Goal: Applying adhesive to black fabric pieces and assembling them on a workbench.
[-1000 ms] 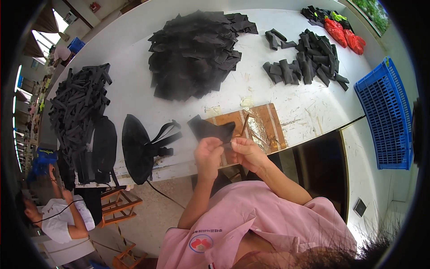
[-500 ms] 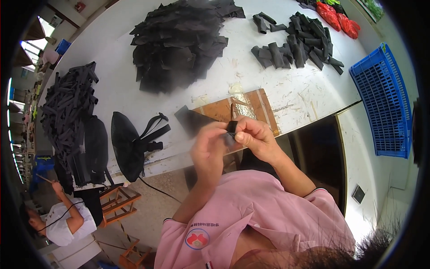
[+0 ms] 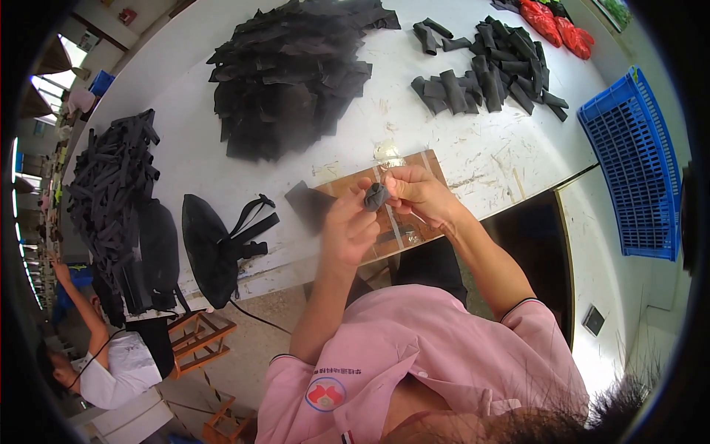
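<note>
At the white table (image 3: 481, 152), I see 2 hands nearly closed: the left hand (image 3: 350, 223) pinches a bunched dark cloth piece (image 3: 376, 197) above the wooden board (image 3: 347, 178), while the right hand (image 3: 418, 194) grips its right edge with bent fingers

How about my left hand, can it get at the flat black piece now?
Probably yes: the flat black piece lies close to your left hand, nothing visible between, though that hand is holding a dark bunched piece alongside your right hand.

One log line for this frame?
left hand: holding dark cloth | right hand: at cloth | board: on table
</note>
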Demonstrator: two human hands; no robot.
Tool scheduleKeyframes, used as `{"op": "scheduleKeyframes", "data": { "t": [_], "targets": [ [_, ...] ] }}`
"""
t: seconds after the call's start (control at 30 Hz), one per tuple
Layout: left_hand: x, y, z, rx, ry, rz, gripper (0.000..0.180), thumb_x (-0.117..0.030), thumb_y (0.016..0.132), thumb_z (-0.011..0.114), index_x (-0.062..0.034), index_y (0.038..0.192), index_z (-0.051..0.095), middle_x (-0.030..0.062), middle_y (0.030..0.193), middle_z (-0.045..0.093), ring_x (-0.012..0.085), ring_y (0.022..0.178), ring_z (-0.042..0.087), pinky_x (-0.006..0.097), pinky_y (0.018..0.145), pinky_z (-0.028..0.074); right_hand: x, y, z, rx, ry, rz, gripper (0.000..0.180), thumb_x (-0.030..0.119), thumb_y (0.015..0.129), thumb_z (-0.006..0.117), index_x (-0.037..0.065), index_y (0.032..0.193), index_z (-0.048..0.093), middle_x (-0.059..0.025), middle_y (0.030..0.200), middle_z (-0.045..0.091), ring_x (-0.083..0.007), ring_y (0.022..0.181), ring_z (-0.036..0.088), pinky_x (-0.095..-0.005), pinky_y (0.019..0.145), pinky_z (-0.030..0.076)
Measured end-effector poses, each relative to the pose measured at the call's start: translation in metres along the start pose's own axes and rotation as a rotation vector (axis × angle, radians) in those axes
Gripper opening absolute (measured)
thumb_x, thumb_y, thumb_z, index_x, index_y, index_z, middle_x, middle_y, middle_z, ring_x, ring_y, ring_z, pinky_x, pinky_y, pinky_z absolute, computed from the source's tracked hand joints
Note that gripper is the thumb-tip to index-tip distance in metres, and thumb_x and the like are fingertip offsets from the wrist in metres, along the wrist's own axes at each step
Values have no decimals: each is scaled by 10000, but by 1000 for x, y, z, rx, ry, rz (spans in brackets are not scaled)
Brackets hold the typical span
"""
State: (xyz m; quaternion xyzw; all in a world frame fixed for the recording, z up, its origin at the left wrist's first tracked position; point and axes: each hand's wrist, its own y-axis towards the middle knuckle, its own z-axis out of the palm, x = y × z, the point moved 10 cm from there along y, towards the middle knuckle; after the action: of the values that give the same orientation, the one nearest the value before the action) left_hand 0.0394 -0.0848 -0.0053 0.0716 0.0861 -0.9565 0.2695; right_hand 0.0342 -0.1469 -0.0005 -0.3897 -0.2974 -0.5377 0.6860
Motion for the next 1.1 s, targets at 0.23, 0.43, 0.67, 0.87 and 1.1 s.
{"op": "scheduleKeyframes", "data": {
  "t": [0.23,0.43,0.67,0.87,1.1],
  "targets": [
    [-14,7,14,-92,-98,50,259,-1,835,450,18,1093,471,67,759,560,27,358,280,157,339,226,1,20,-2,19,-63,45,280,318,828,568,71,702,528,33,578,416,-53,523,345,-177,461,263],
    [-16,-15,-33,-364,406,243,176,-12,826,498,-35,1001,491,49,756,555,31,362,303,160,335,249,-26,18,-10,110,-99,-25,309,331,846,538,69,687,502,41,573,416,-53,514,355,-183,476,288],
    [-57,-22,27,-328,1659,692,233,-25,821,535,7,1050,510,84,829,567,82,719,519,222,673,443,-12,11,-8,51,-278,-11,322,334,858,519,48,710,520,34,578,426,-63,526,391,-204,488,321],
    [-51,-18,65,-48,1274,693,123,7,817,531,41,927,575,121,951,587,155,875,537,271,814,417,76,-45,26,-258,-1027,-747,325,349,807,530,32,864,571,-82,730,534,-226,698,540,-307,560,423],
    [-45,-27,6,-227,892,605,79,-21,816,542,15,878,577,109,921,603,181,883,550,330,847,409,35,-21,26,-143,-1457,-628,244,274,773,572,31,796,565,-84,660,517,-279,622,523,-369,502,411]
  ]
}}
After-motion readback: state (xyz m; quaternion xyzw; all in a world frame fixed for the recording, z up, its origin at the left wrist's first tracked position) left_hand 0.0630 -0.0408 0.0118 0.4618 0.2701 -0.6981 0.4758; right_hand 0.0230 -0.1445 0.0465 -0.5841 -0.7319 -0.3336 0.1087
